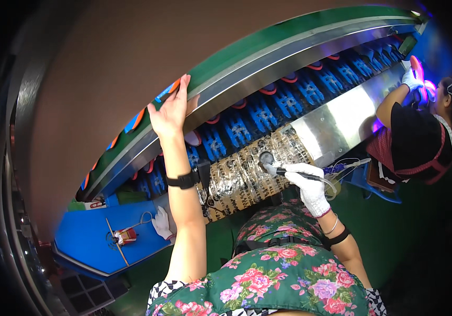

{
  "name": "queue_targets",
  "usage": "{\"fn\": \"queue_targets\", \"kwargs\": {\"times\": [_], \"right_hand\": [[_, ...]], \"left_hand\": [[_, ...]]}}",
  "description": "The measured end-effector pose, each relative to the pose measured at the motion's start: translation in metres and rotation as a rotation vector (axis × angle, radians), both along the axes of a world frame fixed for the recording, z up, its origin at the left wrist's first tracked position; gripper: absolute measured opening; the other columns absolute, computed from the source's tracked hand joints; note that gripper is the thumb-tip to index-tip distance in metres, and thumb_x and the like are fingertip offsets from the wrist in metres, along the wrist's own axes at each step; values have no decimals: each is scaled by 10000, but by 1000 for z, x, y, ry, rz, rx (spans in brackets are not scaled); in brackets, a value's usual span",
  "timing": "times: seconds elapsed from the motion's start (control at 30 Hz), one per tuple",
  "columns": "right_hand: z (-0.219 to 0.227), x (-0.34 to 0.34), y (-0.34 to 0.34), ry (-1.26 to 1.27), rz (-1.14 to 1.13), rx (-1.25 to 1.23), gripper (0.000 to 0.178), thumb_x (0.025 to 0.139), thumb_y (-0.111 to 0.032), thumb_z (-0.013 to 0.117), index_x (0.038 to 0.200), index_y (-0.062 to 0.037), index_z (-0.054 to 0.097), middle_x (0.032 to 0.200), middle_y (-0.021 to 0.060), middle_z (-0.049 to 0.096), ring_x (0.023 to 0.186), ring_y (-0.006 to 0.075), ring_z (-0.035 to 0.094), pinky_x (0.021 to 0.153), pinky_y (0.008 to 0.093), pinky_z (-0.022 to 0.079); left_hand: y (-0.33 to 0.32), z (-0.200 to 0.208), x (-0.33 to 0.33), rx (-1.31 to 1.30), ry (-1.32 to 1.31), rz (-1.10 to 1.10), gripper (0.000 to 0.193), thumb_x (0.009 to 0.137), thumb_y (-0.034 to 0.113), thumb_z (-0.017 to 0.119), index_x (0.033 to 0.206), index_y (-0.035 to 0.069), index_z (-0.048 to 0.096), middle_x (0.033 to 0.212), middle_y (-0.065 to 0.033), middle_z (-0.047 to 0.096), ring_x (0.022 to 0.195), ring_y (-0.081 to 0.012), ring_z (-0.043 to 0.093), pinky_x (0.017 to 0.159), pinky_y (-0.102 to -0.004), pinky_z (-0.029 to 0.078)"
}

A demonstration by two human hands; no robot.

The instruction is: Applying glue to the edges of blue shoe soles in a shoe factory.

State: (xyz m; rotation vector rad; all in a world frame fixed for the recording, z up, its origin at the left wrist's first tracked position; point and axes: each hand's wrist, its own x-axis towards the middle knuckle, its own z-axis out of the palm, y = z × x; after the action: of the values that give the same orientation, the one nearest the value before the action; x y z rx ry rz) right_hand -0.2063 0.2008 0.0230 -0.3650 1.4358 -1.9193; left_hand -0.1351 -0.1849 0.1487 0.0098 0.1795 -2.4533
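Observation:
My bare left hand [171, 113] reaches up to the green upper belt [247, 47], fingers stretched and thumb apart. It is at an orange-and-blue curved piece [168, 90], which looks like a shoe sole; whether the fingers touch it I cannot tell. In a white knit glove, my right hand [309, 185] is closed around a black-handled brush [298, 174] with a pale tip. That tip is at a small round dark-rimmed dish [266, 158] holding something whitish. Under the dish runs a ledge [236, 181] wrapped in printed brown tape and clear film.
Blue racks [263, 116] holding red-edged pieces line the lower level. On the left, a blue table [94, 237] carries a small red object [126, 236] and a white glove [162, 224]. A co-worker [420, 137] sits at right, holding a pinkish lit piece [417, 68].

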Motion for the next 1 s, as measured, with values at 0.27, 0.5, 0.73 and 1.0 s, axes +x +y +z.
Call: {"fn": "queue_targets", "kwargs": {"times": [0.27, 0.5, 0.73, 1.0], "right_hand": [[-11, -5, 5, 31, 30, 58, 211, 864, 5, 757, 1073, 21, 771, 1015, 91, 778, 920, 135, 707, 846, 270, 552], [-4, -14, 14, 65, -36, 99, 212, 875, -26, 763, 1083, 14, 774, 984, 81, 781, 875, 133, 710, 806, 266, 560], [-5, -20, 29, -36, -92, 95, 194, 875, -25, 750, 1060, 27, 775, 989, 90, 783, 880, 132, 707, 814, 268, 561], [-2, -26, 38, -27, -98, 66, 203, 890, -29, 734, 1076, 43, 766, 1016, 103, 780, 920, 146, 712, 842, 277, 565]], "left_hand": [[89, -11, -50, -801, -603, 264, 697, 1047, 364, 527, 1544, -78, 318, 1535, -275, 411, 1438, -360, 429, 1187, -468, 378], [87, -4, -204, -1611, -1239, 330, 914, 916, 608, 668, 1594, 89, 343, 1482, -276, 469, 1389, -330, 444, 1001, -438, 506], [35, -19, -264, -1902, -1441, 662, 599, 889, 492, 747, 1342, 132, 588, 1323, -303, 567, 1151, -435, 580, 956, -538, 483], [83, 0, -125, -1063, -774, 425, 399, 1076, 350, 545, 1329, 63, 433, 1325, -121, 509, 1174, -285, 642, 904, -444, 594]]}}
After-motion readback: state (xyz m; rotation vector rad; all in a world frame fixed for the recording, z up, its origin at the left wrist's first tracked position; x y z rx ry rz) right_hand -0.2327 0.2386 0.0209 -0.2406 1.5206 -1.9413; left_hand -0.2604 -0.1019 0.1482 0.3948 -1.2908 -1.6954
